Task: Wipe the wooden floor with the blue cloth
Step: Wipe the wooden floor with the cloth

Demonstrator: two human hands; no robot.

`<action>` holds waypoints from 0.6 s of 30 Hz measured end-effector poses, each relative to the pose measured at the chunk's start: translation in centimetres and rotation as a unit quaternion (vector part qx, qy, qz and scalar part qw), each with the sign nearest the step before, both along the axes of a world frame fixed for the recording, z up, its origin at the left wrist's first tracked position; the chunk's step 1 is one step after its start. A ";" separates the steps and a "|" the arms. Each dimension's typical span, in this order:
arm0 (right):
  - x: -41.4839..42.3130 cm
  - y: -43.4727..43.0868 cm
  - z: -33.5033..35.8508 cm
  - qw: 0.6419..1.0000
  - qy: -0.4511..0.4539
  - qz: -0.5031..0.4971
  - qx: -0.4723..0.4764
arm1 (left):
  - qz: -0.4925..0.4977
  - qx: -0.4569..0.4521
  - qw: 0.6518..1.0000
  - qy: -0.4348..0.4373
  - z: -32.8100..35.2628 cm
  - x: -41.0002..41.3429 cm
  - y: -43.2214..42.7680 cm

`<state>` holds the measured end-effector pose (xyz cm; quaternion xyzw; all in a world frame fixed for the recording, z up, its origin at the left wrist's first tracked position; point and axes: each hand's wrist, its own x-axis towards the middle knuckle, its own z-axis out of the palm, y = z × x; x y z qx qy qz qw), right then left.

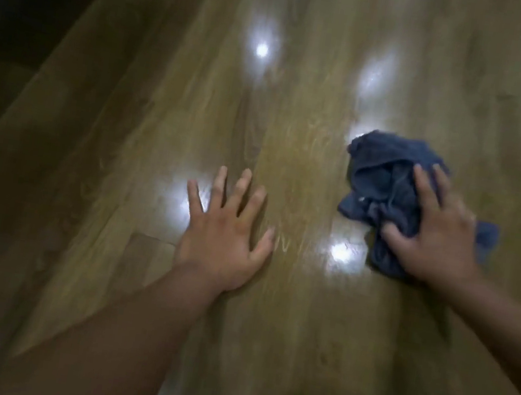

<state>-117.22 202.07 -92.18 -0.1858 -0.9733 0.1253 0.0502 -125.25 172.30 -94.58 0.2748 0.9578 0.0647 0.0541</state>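
Under the right hand: blue cloth, bunched, pinned flat to the wooden floor. Not a pinch, palm pressing down with fingers spread over the wad, thumb hooked at its near edge; most of the fabric sticks out ahead of and inboard of the palm, a small tail trails outboard of the wrist. Likely held that way so pressure spreads through the wad and it drags with the hand. Right hand is motion-blurred, so probably mid-stroke. Well inboard of the cloth, left hand is released, holding nothing: palm flat on the boards, fingers splayed, arm straight, reads as a prop taking body weight. Glossy light reflections between and ahead of both hands.
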 end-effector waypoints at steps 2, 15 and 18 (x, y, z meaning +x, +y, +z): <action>-7.5 0.9 -0.3 0.998 -0.031 -0.046 0.027 | 0.003 -0.007 1.000 -0.013 0.6 0.0 0.3; -26.1 -13.4 0.5 0.925 -0.028 0.377 0.049 | 0.000 -0.013 0.999 -0.038 0.1 -0.7 -0.1; -23.5 -5.4 0.4 0.966 0.043 0.253 -0.006 | -0.015 -0.020 0.999 -0.029 0.3 -0.7 -0.1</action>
